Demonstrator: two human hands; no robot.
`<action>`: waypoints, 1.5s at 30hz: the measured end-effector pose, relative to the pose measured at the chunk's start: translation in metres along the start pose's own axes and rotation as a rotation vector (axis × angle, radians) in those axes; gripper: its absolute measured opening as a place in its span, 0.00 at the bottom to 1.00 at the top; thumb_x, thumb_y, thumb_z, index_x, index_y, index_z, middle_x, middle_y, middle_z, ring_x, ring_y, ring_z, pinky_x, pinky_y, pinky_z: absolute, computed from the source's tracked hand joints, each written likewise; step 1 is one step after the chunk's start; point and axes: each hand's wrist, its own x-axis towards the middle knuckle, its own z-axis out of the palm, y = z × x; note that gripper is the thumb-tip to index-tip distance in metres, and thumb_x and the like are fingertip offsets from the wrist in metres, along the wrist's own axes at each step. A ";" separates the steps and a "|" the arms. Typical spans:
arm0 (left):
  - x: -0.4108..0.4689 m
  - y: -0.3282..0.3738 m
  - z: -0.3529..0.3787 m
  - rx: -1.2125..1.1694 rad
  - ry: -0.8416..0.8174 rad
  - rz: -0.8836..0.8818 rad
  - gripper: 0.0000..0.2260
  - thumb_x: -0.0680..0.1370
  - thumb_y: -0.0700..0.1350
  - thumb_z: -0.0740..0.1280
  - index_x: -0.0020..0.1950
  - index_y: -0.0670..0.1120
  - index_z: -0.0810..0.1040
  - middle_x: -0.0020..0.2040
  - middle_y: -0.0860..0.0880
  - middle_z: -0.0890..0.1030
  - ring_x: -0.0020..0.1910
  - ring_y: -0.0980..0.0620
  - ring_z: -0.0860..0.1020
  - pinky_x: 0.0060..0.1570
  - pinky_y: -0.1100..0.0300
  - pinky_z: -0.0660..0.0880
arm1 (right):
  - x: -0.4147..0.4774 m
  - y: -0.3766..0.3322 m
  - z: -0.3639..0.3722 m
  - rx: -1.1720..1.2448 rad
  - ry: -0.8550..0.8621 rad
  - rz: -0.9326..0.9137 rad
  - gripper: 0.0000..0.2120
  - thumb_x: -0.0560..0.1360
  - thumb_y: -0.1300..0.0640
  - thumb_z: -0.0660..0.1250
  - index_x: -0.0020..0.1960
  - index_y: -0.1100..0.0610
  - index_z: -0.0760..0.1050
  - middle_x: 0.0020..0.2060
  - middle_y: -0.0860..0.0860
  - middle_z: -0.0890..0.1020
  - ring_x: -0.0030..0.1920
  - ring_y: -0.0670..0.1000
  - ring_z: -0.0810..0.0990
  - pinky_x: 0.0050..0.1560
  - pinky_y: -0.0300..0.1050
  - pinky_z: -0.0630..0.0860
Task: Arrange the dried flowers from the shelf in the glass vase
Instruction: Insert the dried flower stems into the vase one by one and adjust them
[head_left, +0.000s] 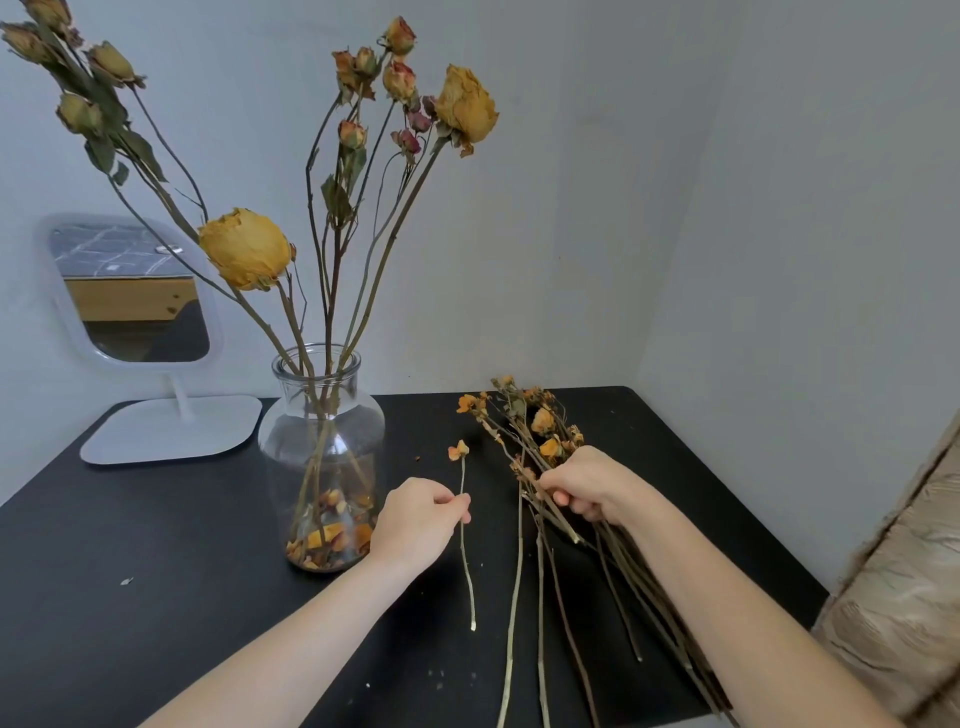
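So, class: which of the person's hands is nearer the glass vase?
Left. The left hand is just right of the glass vase, beside its base; the right hand is further right, on the stem bundle.

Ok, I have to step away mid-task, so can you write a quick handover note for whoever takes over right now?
Left hand: pinching one thin dried stem with a small orange bloom beside the vase.
Right hand: gripping the loose bunch of dried orange flowers lying on the black table.
Done: several tall dried yellow and pink roses stand in the clear glass vase.
Left: put the single stem in, then the bunch.
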 end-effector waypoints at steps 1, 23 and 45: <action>0.000 0.000 0.000 -0.002 -0.002 -0.002 0.14 0.78 0.48 0.63 0.32 0.52 0.79 0.35 0.50 0.80 0.38 0.53 0.78 0.44 0.60 0.74 | -0.001 0.001 0.001 -0.025 0.011 0.003 0.18 0.73 0.57 0.65 0.25 0.57 0.68 0.14 0.46 0.65 0.16 0.44 0.60 0.20 0.34 0.59; 0.003 -0.009 0.006 -0.048 -0.020 -0.104 0.12 0.78 0.48 0.63 0.36 0.49 0.82 0.29 0.52 0.76 0.36 0.56 0.76 0.35 0.67 0.65 | -0.004 0.002 0.021 0.025 -0.172 -0.044 0.05 0.72 0.60 0.66 0.44 0.61 0.79 0.20 0.48 0.68 0.19 0.44 0.60 0.20 0.34 0.58; 0.021 0.000 0.013 -0.022 -0.019 -0.176 0.12 0.75 0.50 0.67 0.33 0.48 0.80 0.32 0.50 0.78 0.38 0.53 0.77 0.44 0.59 0.73 | 0.023 0.008 0.017 -0.412 0.325 -0.145 0.09 0.74 0.51 0.68 0.48 0.57 0.81 0.41 0.52 0.82 0.42 0.51 0.81 0.42 0.46 0.78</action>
